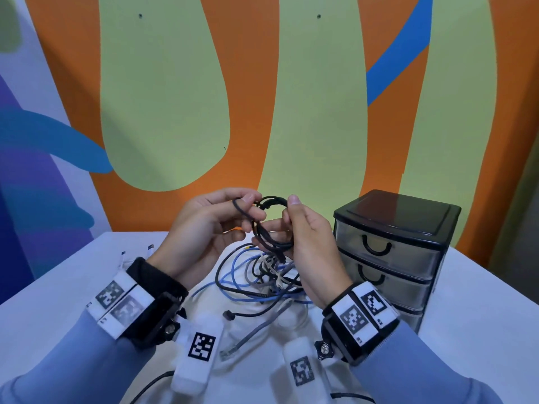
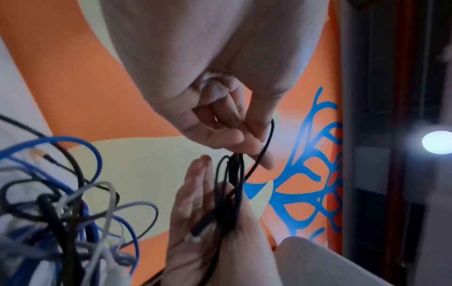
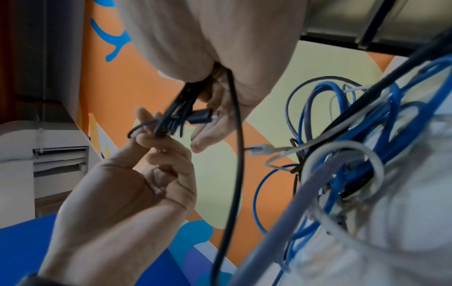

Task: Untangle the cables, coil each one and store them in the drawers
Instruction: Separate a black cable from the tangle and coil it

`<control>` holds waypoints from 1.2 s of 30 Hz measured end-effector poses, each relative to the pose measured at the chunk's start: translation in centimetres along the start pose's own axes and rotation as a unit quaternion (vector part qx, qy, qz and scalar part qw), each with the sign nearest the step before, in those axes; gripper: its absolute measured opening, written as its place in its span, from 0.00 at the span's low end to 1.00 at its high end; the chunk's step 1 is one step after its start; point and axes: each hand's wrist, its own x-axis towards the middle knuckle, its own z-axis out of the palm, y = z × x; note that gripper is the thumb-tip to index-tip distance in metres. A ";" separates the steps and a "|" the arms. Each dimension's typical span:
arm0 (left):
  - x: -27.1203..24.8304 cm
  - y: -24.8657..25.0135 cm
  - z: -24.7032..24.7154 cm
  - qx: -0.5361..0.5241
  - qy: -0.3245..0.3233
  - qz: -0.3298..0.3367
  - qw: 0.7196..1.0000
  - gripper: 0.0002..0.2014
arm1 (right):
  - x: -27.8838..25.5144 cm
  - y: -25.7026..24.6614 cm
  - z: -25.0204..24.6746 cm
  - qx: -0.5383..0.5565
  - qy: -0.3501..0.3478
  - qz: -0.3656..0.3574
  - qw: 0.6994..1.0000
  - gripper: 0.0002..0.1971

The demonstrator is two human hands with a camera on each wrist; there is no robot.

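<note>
Nearest the head camera are your two blue sleeves [image 1: 437,365] and the wrist bands with black-and-white markers [image 1: 360,312]; below them two white marker blocks [image 1: 201,342] lie on the table [image 1: 58,310].

Your left hand [image 1: 204,228] is raised above the table, thumb and forefinger pinched on the free end of the black cable [image 1: 269,225], which loops over the fingertip. The other fingers are loosely curled. Your right hand [image 1: 309,240] grips the coil of that same cable: the thumb stands at the top of the ring, the fingers wrap the lower side. In the left wrist view the strands of the coil run bunched together across your right palm, and a dark plug [image 2: 199,230] with a pale tip lies against it. The right wrist view shows that plug [image 3: 200,117] sticking out sideways from the bundle, between the two hands.

Under your hands, on the table, sits the tangle [image 1: 262,281] of blue, grey, white and black cables, still knotted together. One black lead with a small plug [image 1: 229,315] trails out toward you, and a grey cable ends in a clear connector [image 1: 230,351] near the marker blocks. Two white connectors [image 1: 150,247] lie farther left.

The drawers [image 1: 390,266] stand to the right of the tangle, just beside your right hand: a black-framed unit, every visible drawer closed.
</note>
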 end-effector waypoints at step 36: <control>-1.2 -0.7 1.7 0.062 -0.082 0.021 0.995 0.17 | 0.4 0.5 -0.7 -0.192 0.110 -0.147 0.964 0.25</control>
